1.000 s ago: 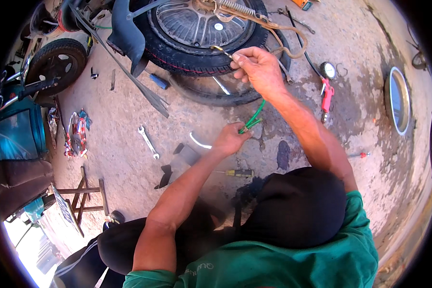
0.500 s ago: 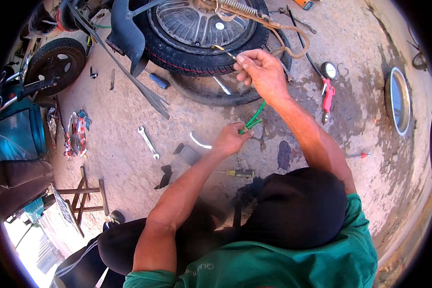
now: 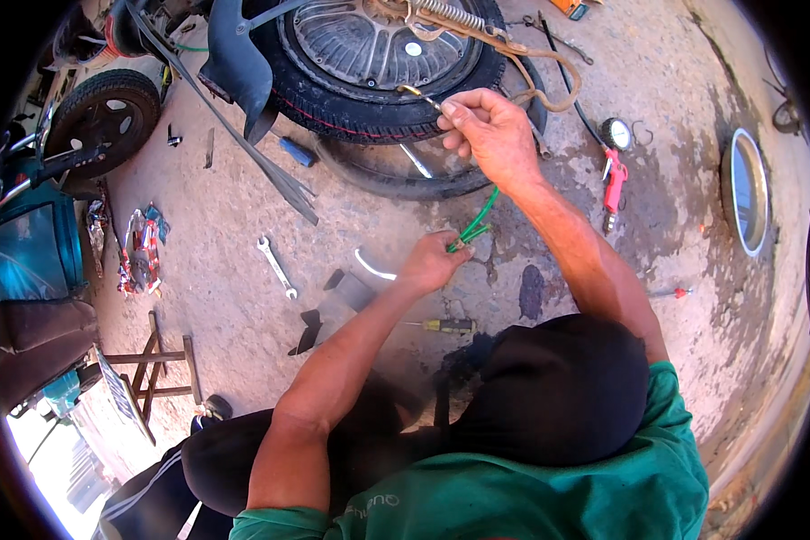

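From where I stood, the work looked to be at the wheel (image 3: 351, 54): the right grip (image 3: 495, 135), thumb and fingers pinched, held a thin, bent brass stem (image 3: 414, 92) whose hooked end lay over the rim, just beyond the fingertips. Whether it was fixed there I couldn't tell. The left grip (image 3: 434, 261), lower and to the left, was closed around some green cords (image 3: 473, 230), well short of the tyre (image 3: 369, 131).

I took it for a pause for handling or checking the stem. The next move, I'd say, called for a light, steady pinch on the right and the cords kept bunched.

Above the right grip a spring (image 3: 445, 16) and a rusty bar (image 3: 549, 102) crossed the wheel, crowding any reach from there; a fender (image 3: 243, 67) shut off the far left. Beneath, a second tyre (image 3: 382, 183) lay flat on the floor (image 3: 216, 288). Left of the left grip was a spanner (image 3: 277, 267), below it a screwdriver (image 3: 450, 325). Off to the right grip's right sat a pink air gun (image 3: 615, 184) and, farther out, a basin (image 3: 736, 180).
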Action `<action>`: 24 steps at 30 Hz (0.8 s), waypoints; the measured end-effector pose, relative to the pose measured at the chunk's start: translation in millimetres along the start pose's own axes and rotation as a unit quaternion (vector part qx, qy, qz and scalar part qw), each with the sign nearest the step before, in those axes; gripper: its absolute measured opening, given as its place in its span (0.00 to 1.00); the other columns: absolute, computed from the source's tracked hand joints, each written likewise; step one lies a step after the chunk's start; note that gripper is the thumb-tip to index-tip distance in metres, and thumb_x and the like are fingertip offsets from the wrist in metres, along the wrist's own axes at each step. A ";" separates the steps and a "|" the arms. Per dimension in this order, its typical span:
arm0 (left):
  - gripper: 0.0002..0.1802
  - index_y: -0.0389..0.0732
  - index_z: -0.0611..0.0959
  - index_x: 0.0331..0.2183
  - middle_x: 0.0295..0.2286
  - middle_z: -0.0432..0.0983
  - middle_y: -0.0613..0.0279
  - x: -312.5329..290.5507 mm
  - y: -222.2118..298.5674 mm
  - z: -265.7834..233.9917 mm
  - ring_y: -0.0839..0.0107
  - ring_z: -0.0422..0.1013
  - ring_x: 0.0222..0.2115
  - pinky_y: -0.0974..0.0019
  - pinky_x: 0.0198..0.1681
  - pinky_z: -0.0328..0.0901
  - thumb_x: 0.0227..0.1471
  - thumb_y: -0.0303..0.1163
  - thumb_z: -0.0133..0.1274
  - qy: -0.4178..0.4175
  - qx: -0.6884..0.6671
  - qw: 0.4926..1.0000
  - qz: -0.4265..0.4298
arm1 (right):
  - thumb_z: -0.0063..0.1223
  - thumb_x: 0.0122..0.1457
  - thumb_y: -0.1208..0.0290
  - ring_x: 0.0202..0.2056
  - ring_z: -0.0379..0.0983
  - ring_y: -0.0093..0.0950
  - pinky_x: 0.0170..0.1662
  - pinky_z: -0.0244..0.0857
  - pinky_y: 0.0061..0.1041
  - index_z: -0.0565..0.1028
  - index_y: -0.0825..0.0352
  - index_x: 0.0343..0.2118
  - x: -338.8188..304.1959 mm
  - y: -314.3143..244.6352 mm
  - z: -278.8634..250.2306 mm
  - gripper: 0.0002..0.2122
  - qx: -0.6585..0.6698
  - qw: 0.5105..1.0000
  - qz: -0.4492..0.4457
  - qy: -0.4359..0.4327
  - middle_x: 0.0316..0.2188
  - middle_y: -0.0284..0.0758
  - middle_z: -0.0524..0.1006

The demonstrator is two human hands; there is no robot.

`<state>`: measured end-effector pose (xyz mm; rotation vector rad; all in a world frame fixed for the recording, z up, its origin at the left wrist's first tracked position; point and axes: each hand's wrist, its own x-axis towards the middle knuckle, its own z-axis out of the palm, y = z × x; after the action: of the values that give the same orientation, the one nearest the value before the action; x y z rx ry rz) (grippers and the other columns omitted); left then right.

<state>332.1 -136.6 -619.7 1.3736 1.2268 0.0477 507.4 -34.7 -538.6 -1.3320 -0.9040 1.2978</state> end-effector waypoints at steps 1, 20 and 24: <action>0.19 0.33 0.81 0.34 0.27 0.77 0.40 -0.1 0.9 0.0 0.48 0.75 0.30 0.50 0.38 0.67 0.57 0.43 0.62 -0.001 0.001 1.000 -0.002 | 0.60 0.67 0.70 0.26 0.78 0.20 0.28 0.70 0.20 0.79 0.70 0.41 0.3 -0.1 -0.6 0.08 -0.002 1.000 -0.002 -0.001 0.31 0.34 0.83; 0.20 0.34 0.83 0.39 0.28 0.80 0.42 2.2 -3.5 -0.2 0.50 0.77 0.33 0.51 0.41 0.68 0.58 0.43 0.61 -0.013 0.001 1.000 -0.007 | 0.58 0.68 0.70 0.31 0.80 0.21 0.30 0.70 0.19 0.78 0.70 0.47 8.9 2.8 -5.1 0.10 -0.002 0.999 0.036 -0.041 0.36 0.35 0.84; 0.19 0.34 0.84 0.39 0.24 0.78 0.51 1.7 -6.5 -1.4 0.61 0.75 0.28 0.55 0.36 0.68 0.58 0.43 0.62 -0.004 0.001 1.000 0.001 | 0.57 0.68 0.67 0.31 0.79 0.21 0.29 0.69 0.18 0.78 0.68 0.47 11.4 8.9 -6.4 0.10 0.087 0.989 0.102 -0.055 0.36 0.34 0.84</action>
<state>328.0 -136.4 -625.3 1.3753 1.2196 0.0416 513.9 -26.5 -550.3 -1.2498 -0.7223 1.5841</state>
